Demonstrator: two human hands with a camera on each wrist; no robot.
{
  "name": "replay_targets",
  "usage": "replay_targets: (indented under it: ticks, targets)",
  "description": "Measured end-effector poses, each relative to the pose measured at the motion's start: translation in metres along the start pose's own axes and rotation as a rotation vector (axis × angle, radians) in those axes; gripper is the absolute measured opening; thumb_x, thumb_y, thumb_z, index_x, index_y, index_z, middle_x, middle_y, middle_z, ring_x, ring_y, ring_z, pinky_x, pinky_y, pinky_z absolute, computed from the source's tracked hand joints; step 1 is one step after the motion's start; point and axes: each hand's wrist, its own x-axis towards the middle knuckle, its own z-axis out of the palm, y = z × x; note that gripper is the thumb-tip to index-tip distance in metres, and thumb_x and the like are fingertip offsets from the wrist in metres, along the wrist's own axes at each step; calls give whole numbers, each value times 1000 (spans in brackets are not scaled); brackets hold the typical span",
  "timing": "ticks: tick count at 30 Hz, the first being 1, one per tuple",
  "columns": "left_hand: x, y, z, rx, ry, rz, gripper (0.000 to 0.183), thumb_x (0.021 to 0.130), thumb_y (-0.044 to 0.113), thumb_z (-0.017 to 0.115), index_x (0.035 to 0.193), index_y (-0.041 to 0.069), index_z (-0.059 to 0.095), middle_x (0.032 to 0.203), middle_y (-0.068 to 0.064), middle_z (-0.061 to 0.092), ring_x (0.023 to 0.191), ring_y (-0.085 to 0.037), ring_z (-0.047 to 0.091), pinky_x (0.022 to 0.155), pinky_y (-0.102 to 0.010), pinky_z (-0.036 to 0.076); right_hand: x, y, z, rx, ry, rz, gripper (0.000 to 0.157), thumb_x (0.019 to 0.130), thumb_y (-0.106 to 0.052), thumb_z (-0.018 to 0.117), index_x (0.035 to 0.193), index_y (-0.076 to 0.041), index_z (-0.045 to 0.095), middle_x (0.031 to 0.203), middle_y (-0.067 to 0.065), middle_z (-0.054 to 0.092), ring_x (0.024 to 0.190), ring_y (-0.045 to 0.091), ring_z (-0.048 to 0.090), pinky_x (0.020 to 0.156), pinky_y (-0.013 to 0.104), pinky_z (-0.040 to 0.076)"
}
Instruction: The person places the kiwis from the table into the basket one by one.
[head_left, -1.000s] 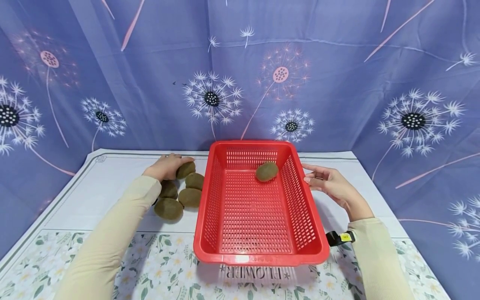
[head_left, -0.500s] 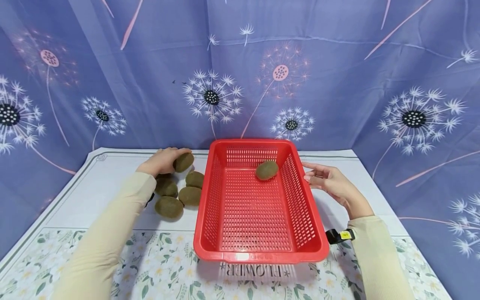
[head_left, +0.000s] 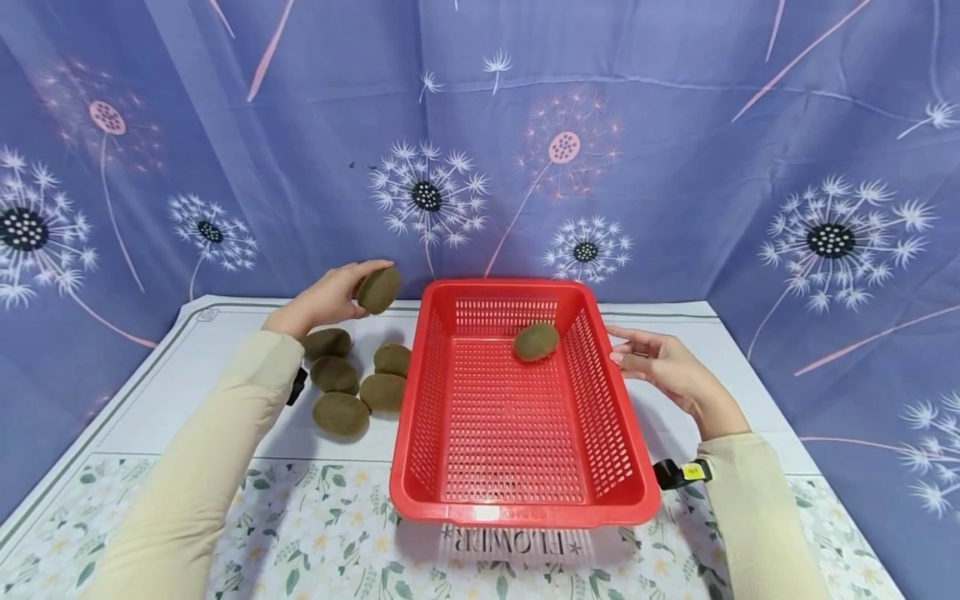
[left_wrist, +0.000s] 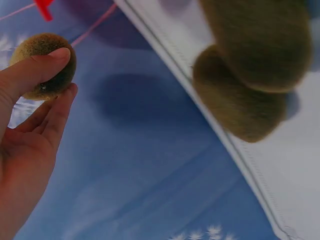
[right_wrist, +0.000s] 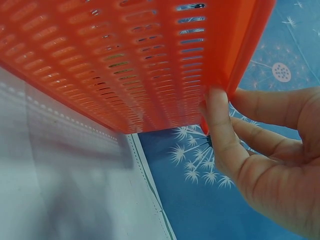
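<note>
- Gripping one kiwi (head_left: pixel 380 290) between the thumb and fingers of my left hand (head_left: pixel 322 297), I hold it above the white cloth (head_left: pixel 225 375), to the left of the basket.
- Five more kiwis (head_left: pixel 341 414) lie on the cloth: three in a row nearest my left wrist, two between that row and the basket.
- One red basket (head_left: pixel 525 514) stands upright, with one kiwi inside (head_left: pixel 536 342) near its far right corner.
- My right hand (head_left: pixel 673 377) pinches the basket's right rim, thumb against the outer side.
- Seven kiwis show in all.
</note>
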Motion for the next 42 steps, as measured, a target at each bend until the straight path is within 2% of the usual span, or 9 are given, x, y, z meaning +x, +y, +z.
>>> replay_targets:
  ticks: [5, 10, 15, 20, 27, 33, 42]
  targets:
    - [9, 19, -9, -50, 5, -2, 83, 77, -11, 71, 148, 8, 33, 121, -24, 52, 90, -33, 55, 75, -45, 48, 0, 2, -2, -2, -4, -1, 61, 94, -9, 61, 147, 1, 33, 107, 8, 61, 93, 12, 66, 85, 30, 53]
    - [23, 46, -15, -141, 9, 14, 85, 77, -11, 72, 149, 10, 33, 125, -23, 55, 103, -35, 59, 85, -47, 50, -1, 4, -4, -25, -7, -12, 60, 95, -12, 61, 147, 0, 34, 107, 8, 60, 92, 12, 65, 85, 30, 53]
    - [42, 75, -13, -230, -33, 28, 85, 77, -11, 72, 149, 12, 33, 131, -23, 51, 110, -38, 58, 89, -46, 50, -1, 5, -5, -14, -9, -18, 60, 95, -12, 60, 147, 1, 33, 104, 7, 59, 91, 12, 65, 84, 29, 53]
    - [64, 103, -9, -271, -68, 56, 87, 76, -10, 72, 150, 15, 32, 137, -21, 46, 111, -38, 57, 89, -43, 50, -1, 6, -5, 0, -5, -17, 60, 95, -11, 60, 147, 2, 33, 104, 5, 60, 91, 11, 66, 83, 29, 53]
    - [88, 140, -3, -263, -104, 111, 86, 76, -9, 74, 149, 13, 32, 138, -19, 46, 110, -34, 57, 89, -39, 50, -2, 5, -5, -12, 4, -4, 61, 95, -10, 61, 148, 2, 32, 107, 9, 58, 92, 11, 65, 85, 30, 53]
    - [107, 167, 8, -181, -144, 156, 85, 76, -5, 76, 147, 15, 34, 131, -14, 52, 99, -26, 57, 84, -34, 50, 1, 3, -4, 1, -3, -7, 61, 95, -10, 60, 148, 1, 32, 105, 9, 59, 92, 12, 66, 86, 31, 53]
    - [119, 188, 46, -146, -249, 188, 83, 76, -6, 75, 147, 16, 35, 130, -11, 54, 109, -24, 56, 87, -33, 49, 3, 3, -1, 6, 1, -7, 60, 94, -6, 59, 147, 3, 33, 104, 8, 58, 90, 10, 65, 83, 28, 53]
